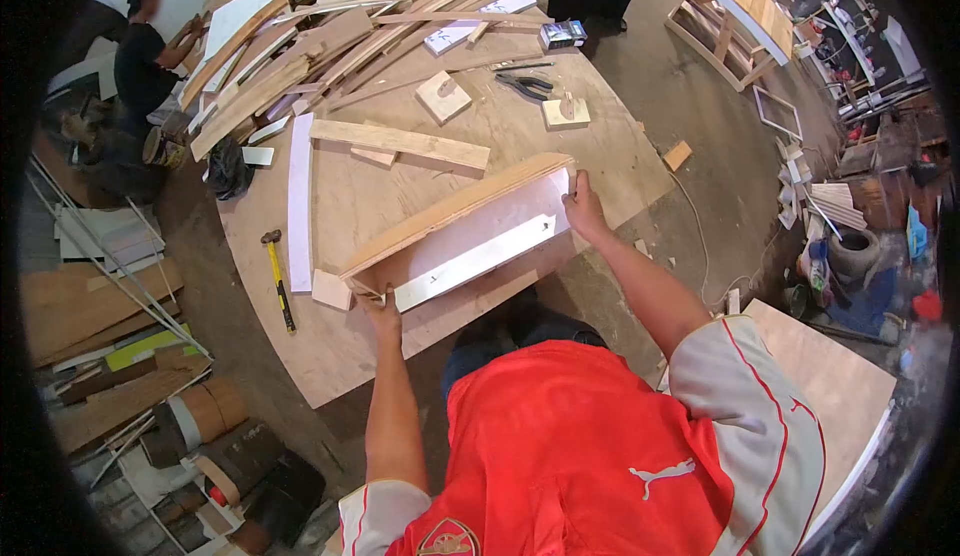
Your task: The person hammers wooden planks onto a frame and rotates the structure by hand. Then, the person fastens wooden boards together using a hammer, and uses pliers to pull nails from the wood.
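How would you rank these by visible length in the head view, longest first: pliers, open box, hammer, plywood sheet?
1. Plywood sheet
2. Open box
3. Hammer
4. Pliers, though they lie farther from the camera.

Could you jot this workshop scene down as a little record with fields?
Held: long wooden piece, partly white
Left hand: on its left end
Right hand: on its right end
Surface: plywood sheet
Tools: hammer, pliers
Beyond: heaped wood strips
Other person: far left, beside the heap
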Available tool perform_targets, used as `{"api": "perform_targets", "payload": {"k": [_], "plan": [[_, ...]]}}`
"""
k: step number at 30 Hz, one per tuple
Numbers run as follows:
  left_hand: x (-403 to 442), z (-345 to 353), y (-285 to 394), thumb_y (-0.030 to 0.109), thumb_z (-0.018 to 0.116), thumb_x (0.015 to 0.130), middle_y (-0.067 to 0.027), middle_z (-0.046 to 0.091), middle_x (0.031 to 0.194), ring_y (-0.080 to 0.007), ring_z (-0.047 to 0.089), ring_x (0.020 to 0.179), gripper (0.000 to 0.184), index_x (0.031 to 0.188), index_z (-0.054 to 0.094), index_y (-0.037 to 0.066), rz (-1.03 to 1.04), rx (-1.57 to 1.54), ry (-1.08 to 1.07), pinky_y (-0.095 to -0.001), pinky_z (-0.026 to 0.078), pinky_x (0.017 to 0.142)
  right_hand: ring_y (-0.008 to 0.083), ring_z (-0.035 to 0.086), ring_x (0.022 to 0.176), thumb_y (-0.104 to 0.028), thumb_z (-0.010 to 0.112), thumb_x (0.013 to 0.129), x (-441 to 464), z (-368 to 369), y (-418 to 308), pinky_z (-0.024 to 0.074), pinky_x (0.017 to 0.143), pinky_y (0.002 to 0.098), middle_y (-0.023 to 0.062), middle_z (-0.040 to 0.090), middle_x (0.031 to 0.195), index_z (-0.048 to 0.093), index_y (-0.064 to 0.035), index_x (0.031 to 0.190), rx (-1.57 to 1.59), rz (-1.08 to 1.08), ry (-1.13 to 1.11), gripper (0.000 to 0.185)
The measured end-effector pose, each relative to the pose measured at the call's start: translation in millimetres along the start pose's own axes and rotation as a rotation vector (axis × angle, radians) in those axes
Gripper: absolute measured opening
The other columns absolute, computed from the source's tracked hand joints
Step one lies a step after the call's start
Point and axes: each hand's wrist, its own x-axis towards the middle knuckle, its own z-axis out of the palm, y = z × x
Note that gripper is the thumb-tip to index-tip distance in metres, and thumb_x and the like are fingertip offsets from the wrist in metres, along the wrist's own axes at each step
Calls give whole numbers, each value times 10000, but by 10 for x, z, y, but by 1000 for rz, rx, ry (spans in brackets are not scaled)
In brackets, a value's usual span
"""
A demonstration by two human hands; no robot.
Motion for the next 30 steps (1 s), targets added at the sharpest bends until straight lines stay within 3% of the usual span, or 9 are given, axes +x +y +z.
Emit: {"api": "perform_targets", "payload": {"k": [8,11,13,17,21,24,25,28,30], "plan": [[-23,59,-169,504,734,897,-324,284,1609,-523,210,1500,1025,1586,207,-43,-158,515,-34,-556,181,1235,452,671,1109,-106,654,917,-318,7,125,528,931,493,331,654,1194,229,80,1522,-145,55,-130,762],[-63,50,165,520,729,886,-316,272,1619,-530,186,1507,1037,1582,211,-48,-212,545,-55,-578,156,1237,433,672,1138,-125,652,907,-251,-15,339,536,943,459,335,651,1230,321,76,1503,-127,-25,-154,711],[-112,69,484,491,757,869,-313,271,1618,-519,209,1503,1054,1584,203,-50,-318,551,-91,-580,179,1232,431,689,1018,-118,640,883,-323,-218,87,541,874,469,291,687,1073,525,13,1369,-113,-50,-124,516],[-386,403,212,374,768,888,-311,301,1591,-498,276,1473,984,1581,209,-44,-9,542,245,-599,252,1194,423,693,970,-129,627,854,52,-270,462,543,839,472,242,716,1011,735,-54,1100,-143,-79,-186,279],[-693,888,949,376,712,937,-302,379,1517,-488,329,1423,790,1509,340,-21,-63,463,498,-610,238,1172,313,738,882,-146,657,857,547,-588,250,569,802,396,204,746,956,757,-54,1076,-17,-199,-259,258],[-739,1163,1313,355,674,961,-298,393,1502,-468,310,1439,672,1473,414,6,341,671,343,-617,219,1167,331,727,831,-225,686,860,992,-704,-159,570,776,417,179,745,901,755,-60,1036,-201,-223,-184,251],[-707,1283,1563,328,663,963,-260,430,1491,-445,300,1454,518,1389,545,58,439,647,258,-606,217,1164,334,713,893,-287,703,860,1198,-690,-286,568,805,435,135,749,952,744,-89,1030,-279,-224,-232,264],[-505,1717,1925,303,671,955,-194,454,1502,-433,302,1459,399,1309,633,125,544,765,56,-624,200,1159,329,683,1021,-260,691,863,1726,-522,-557,555,874,444,143,731,1058,707,-95,1127,-356,-439,-169,311],[-398,2031,2042,353,641,962,-87,596,1404,-379,388,1420,271,1146,728,175,457,819,93,-643,207,1132,342,638,1140,-277,683,870,2091,-304,-678,521,941,469,185,687,1186,678,-56,1189,-466,-491,-90,388]]}}
